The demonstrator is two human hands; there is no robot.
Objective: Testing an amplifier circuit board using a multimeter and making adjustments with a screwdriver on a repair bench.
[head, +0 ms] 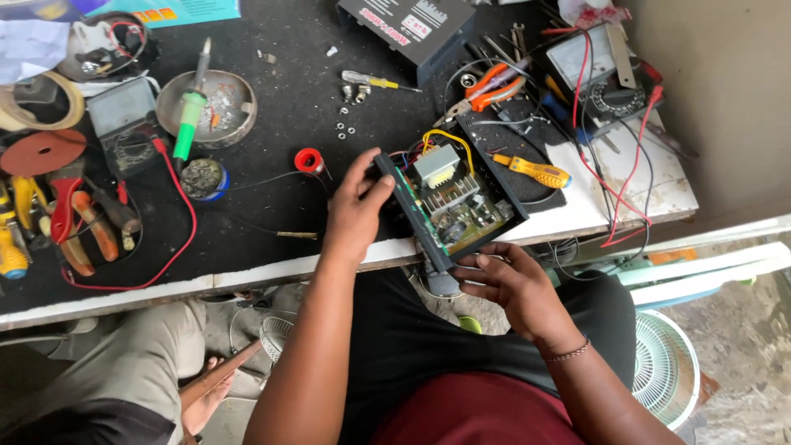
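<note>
Cluttered bench edge [247,276]: both hands [356,216] hold an opened amplifier [449,202].

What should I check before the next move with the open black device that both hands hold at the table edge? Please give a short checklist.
1. Left hand grips the open black device at its far end: ok.
2. Right hand supports its near end: ok.
3. Device fully resting on the table: not ok, it overhangs the edge.
4. Yellow screwdriver within reach: ok.
5. Red lead clear of the device: ok.
6. Power disconnected: cannot tell.
</note>
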